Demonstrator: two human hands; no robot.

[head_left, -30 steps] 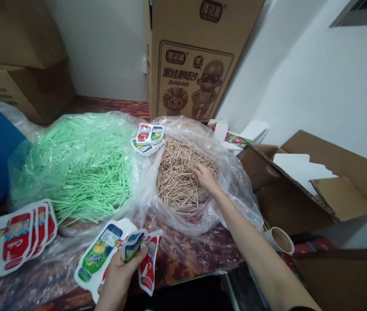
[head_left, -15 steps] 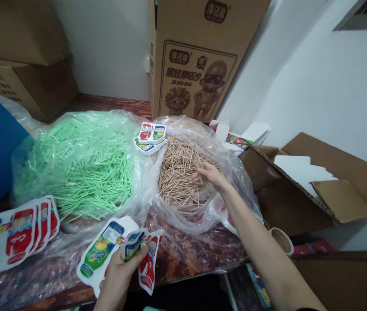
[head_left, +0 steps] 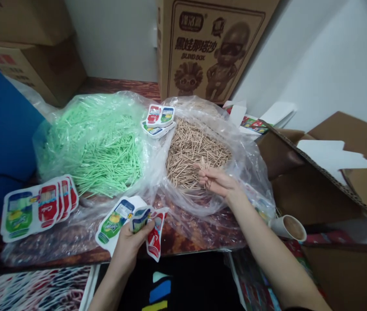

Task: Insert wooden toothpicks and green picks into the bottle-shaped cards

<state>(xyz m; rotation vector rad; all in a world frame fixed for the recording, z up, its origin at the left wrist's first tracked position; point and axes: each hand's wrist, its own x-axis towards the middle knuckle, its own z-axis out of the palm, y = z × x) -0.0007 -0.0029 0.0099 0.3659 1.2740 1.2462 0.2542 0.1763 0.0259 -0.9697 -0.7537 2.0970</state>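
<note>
- Left hand [head_left: 130, 242]: thumb and fingers clamped on a bent pack [head_left: 155, 239], over the table [head_left: 178, 244] close to its near edge.
- Flat pack [head_left: 113, 224] sits just beside and partly behind that hand; we can't tell whether it's gripped too.
- Right hand [head_left: 217, 179]: fingertips together on a few brown sticks [head_left: 203, 163], at the near side of the brown heap [head_left: 189, 147]. Exact count: too small to tell.
- Heap lies in a clear bag [head_left: 250, 155], toward the table's right edge; green sticks [head_left: 112, 151] in another bag, left of it.
- Pack stack [head_left: 30, 211] by the near left corner; small packs [head_left: 160, 115] rest between the bags.
- Cup [head_left: 287, 226] near the right forearm; we'd keep the elbow clear, a knock looks possible.
- To do this well, we'd pinch the sticks at mid-length, ends level, and let strays drop inside the bag.
- We'd also hold the bent pack lightly: too hard a squeeze could crease it.
- Bag rim is loose; we'd keep the wrist from dragging it.
</note>
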